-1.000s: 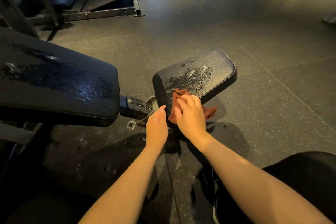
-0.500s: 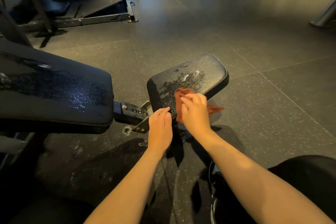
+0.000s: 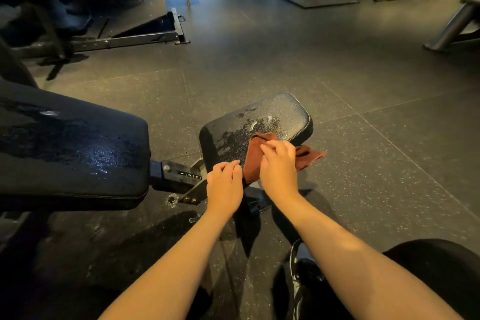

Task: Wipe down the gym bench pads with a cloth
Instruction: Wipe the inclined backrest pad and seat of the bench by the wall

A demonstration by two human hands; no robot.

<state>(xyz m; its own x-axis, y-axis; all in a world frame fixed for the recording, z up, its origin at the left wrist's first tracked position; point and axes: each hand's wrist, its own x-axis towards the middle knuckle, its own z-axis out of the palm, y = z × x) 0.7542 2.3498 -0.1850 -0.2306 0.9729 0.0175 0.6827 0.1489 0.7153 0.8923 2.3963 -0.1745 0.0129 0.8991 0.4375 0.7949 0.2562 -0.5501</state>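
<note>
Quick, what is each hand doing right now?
Left hand: rests on the seat pad edge, gripping nothing.
Right hand: grips the cloth.

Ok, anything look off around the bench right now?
Both pads are wet: a patch on the seat pad beside the cloth, a larger one on the back pad. Also a small ragged floor spot between them, possibly damage.

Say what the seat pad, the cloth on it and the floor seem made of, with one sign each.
The seat pad is probably black vinyl or faux leather over padding: pebbled grain, glossy where wet. The cloth is soft fabric, perhaps microfibre, rust-brown and matt: it folds and droops. The floor is likely rubber tiling: matt dark grey, pale flecks, straight joints.
</note>
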